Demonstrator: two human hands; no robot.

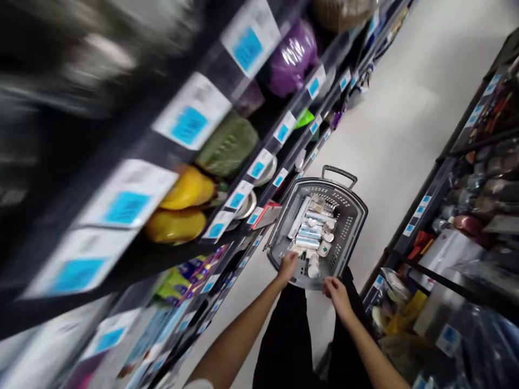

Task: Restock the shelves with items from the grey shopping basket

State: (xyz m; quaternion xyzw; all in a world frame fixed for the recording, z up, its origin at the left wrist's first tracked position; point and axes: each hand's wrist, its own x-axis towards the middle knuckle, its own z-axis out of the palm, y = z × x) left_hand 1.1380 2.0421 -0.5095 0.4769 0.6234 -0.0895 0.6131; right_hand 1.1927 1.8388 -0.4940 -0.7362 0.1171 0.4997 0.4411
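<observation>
A dark grey plastic shopping basket (349, 237) sits low in front of my legs, tilted in view. Inside lie several white and pale blue packages (310, 231), some tube-shaped, with small round white items (313, 266) near the close end. Their exact kind is too blurred to read. My left hand (288, 266) is closed over the basket's near left rim. At the near right edge my right hand (337, 294) has its fingers curled against the rim; the fingertips are partly hidden. The basket's handle (340, 174) sticks out at the far end, away from both hands.
Shelves with blue-and-white price labels (190, 125) rise close on my left, holding yellow items (187, 188), a green package (227, 143) and a shiny purple package (294, 56). Another stocked rack (454, 237) runs along the right. Pale floor (389, 127) stretches between them.
</observation>
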